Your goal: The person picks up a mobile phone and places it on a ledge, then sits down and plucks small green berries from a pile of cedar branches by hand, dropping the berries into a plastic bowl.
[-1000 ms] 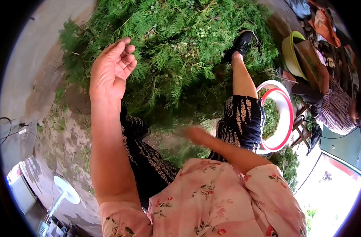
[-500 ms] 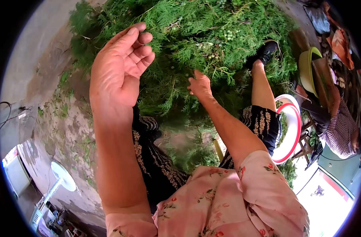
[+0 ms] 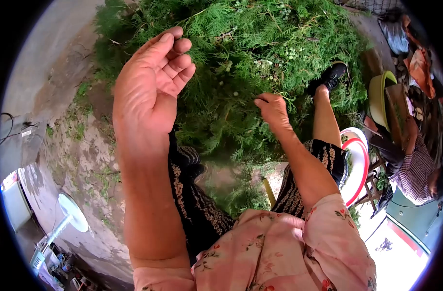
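Observation:
A large heap of green, scaly-leaved conifer branches (image 3: 221, 97) with pale round cones lies in front of me. My left hand (image 3: 156, 80) is raised over its left part, palm turned up and fingers loosely curled, with nothing visible in it. Over the middle of the heap is my right hand (image 3: 273, 111), its thumb and index finger pinched together. Whatever sits between those fingertips is too small to make out. One pale round cone (image 3: 235, 93) shows among the dark foliage left of the right hand.
A white basin with a red rim (image 3: 362, 167) stands beside my right leg. Farther right are a yellow-green tub (image 3: 375, 99) and another person in a checked top (image 3: 415, 169). A white fan (image 3: 72, 212) stands on the left. My black shoe (image 3: 334, 76) rests at the heap's right side.
My right hand has moved right over the branches, and its index finger, extended before, is now drawn in to the thumb. The left hand keeps its pose; the view has shifted slightly.

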`<state>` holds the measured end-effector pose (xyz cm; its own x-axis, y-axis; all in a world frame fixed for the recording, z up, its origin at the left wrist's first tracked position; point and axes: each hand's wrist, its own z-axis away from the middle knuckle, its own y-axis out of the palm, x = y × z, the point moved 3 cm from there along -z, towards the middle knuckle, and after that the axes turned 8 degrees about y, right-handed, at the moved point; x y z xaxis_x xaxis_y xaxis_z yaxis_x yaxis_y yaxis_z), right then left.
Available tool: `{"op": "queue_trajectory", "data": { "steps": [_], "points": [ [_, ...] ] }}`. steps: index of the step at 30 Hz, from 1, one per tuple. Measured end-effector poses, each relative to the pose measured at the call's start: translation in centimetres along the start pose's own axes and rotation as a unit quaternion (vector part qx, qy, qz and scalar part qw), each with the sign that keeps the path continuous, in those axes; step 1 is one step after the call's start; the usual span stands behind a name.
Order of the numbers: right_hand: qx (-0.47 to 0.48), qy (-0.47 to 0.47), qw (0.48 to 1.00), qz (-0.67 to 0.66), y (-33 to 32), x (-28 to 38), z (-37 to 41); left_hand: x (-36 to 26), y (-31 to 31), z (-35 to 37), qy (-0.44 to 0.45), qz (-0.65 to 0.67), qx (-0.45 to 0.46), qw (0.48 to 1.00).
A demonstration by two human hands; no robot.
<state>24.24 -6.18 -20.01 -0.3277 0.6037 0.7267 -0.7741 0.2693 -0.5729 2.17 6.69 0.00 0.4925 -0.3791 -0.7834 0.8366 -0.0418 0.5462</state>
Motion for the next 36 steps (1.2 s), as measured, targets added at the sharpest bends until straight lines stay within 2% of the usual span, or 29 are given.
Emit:
{"op": "queue_trajectory", "data": {
  "steps": [2, 3, 4, 6, 7, 10, 13, 14, 16, 20, 21, 22, 24, 26, 30, 34, 36],
  "points": [
    [-0.010, -0.064, 0.990, 0.125, -2.2, 2.2, 0.3, -0.2, -0.3, 0.0, 0.001, 0.006, -0.012, 1.000],
    [-0.011, -0.055, 0.996, 0.071, -3.3, 3.2, 0.4, -0.3, -0.5, -0.1, 0.003, 0.011, -0.013, 1.000],
    [-0.025, -0.128, 0.984, 0.123, -4.2, 4.0, 0.2, -0.3, -0.7, -0.1, 0.003, 0.017, -0.013, 1.000],
    [-0.054, -0.171, 0.969, 0.169, -6.0, 5.6, -1.4, -0.3, -0.8, -0.3, 0.003, 0.025, -0.017, 1.000],
    [-0.079, -0.231, 0.941, 0.236, -6.9, 7.9, -0.9, -0.2, -0.8, -0.3, 0.003, 0.028, -0.021, 0.999],
    [-0.144, -0.266, 0.899, 0.318, -10.0, 11.1, -2.1, -0.5, -0.7, -0.2, 0.007, 0.028, -0.035, 0.999],
    [-0.167, -0.310, 0.873, 0.337, -13.7, 14.3, -2.4, -0.6, -0.8, 0.0, 0.002, 0.023, -0.040, 0.999],
    [-0.177, -0.318, 0.849, 0.384, -14.8, 14.5, -3.1, -0.7, -0.9, 0.0, 0.006, 0.023, -0.043, 0.999],
    [-0.185, -0.235, 0.829, 0.473, -17.1, 14.8, -4.9, -0.9, -1.0, -0.1, 0.012, 0.021, -0.049, 0.998],
    [-0.190, -0.299, 0.854, 0.380, -24.6, 15.8, -7.4, -1.3, -1.4, -0.2, 0.022, 0.034, -0.068, 0.997],
    [-0.208, -0.348, 0.810, 0.424, -25.6, 17.1, -7.1, -1.4, -1.5, -0.3, 0.024, 0.039, -0.072, 0.996],
    [-0.166, -0.383, 0.861, 0.291, -25.6, 18.8, -4.9, -1.4, -1.6, -0.5, 0.027, 0.043, -0.075, 0.996],
    [-0.140, -0.344, 0.909, 0.189, -28.4, 19.7, -6.2, -1.6, -1.6, -0.5, 0.025, 0.045, -0.074, 0.996],
    [-0.237, -0.381, 0.842, 0.300, -30.5, 21.5, -4.8, -1.7, -1.4, -0.2, 0.026, 0.044, -0.077, 0.996],
    [-0.337, -0.375, 0.827, 0.249, -32.7, 23.8, -1.8, -1.9, -2.1, -0.2, 0.034, 0.050, -0.074, 0.995],
    [-0.470, -0.357, 0.776, 0.221, -34.6, 23.4, -1.6, -2.1, -2.3, -0.1, 0.029, 0.056, -0.081, 0.995],
    [-0.517, -0.364, 0.745, 0.213, -35.6, 21.2, -3.0, -2.1, -2.1, 0.0, 0.030, 0.060, -0.081, 0.994]
  ]
}}
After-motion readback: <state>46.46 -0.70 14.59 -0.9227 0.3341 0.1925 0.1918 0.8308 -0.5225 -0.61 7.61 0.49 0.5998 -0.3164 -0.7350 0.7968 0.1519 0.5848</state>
